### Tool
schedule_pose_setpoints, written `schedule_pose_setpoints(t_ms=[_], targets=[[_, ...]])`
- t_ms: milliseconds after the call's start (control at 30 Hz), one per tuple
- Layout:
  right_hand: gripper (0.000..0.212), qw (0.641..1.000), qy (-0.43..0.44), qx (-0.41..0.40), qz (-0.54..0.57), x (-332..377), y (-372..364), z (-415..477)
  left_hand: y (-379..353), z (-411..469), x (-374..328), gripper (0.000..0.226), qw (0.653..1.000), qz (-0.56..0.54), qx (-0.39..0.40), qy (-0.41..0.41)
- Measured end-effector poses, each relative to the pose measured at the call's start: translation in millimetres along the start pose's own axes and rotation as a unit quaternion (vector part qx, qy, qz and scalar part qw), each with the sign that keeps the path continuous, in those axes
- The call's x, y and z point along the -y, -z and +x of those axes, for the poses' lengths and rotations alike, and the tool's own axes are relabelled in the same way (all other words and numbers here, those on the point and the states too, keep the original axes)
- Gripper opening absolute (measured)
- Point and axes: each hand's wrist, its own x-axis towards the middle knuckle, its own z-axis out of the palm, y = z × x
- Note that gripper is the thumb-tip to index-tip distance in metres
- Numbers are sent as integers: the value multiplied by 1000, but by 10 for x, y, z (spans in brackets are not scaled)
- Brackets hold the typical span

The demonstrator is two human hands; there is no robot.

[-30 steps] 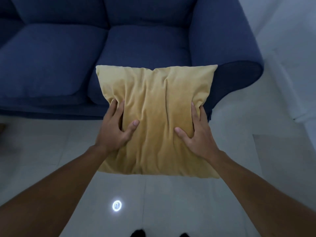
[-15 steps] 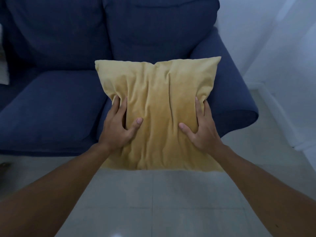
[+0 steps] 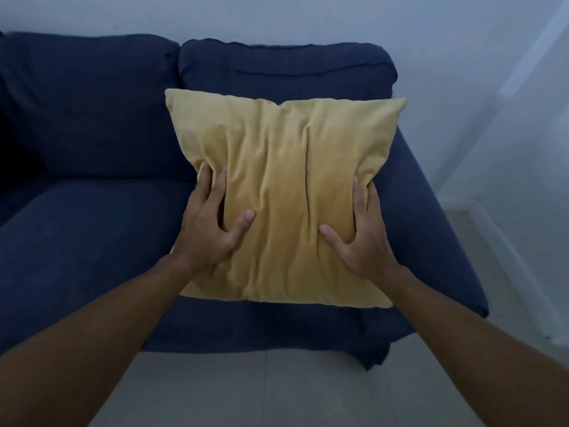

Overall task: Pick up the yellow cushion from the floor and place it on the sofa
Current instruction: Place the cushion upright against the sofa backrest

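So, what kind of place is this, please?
Most likely a home living room: a dark blue sofa against a plain pale wall, a light tiled floor, and a yellow cushion held above the seat.

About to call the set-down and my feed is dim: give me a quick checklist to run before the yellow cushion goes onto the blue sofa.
1. Left hand gripping the square yellow velvet cushion: ok, fingers pressed into its left edge.
2. Right hand gripping: ok, fingers wrapped on its right edge.
3. Cushion over the dark blue fabric sofa, not the floor: ok, it is in front of the right-hand seat.
4. Landing seat free of objects: cannot tell, the cushion hides it.
5. Cushion resting on the seat: cannot tell from this angle.
6. Clear of the sofa's right armrest: ok.
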Motion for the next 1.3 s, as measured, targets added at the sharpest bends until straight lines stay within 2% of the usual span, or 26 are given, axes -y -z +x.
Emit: schedule_pose_setpoints(t_ms=[400, 600, 800, 900, 1033, 1167, 1267, 1300], targets=[[99, 999, 31, 10, -10, -839, -760, 1373, -727, 1369, 943, 97, 998, 8, -39, -41], [105, 1000, 17, 8, -4, -1224, -1233, 1818, -1085, 1895, 1450, 97, 997, 18, -44, -61], [109, 999, 4, 31, -23, -1649, -1535, 2079, -1473, 2183, 1798, 98, 997, 48, -39, -56], [114, 997, -29, 69, -23, -1892, -1645, 2088, -1639, 2221, 1992, 96, 994, 74, -41, -75], [117, 994, -62, 90, -7, -2079, -1751, 2032, -1747, 2221, 2225, 98, 994, 91, -28, -60], [114, 995, -65, 67, -23, -2088, -1731, 2019, -1737, 2209, 2249, 95, 991, 121, -29, -46], [108, 998, -54, 4, -30, -1969, -1643, 2122, -1658, 2287, 2128, 90, 986, 147, -74, -10], [104, 998, -44, -26, -39, -1902, -1604, 2199, -1626, 2349, 2074, 87, 983, 158, -95, -21]])
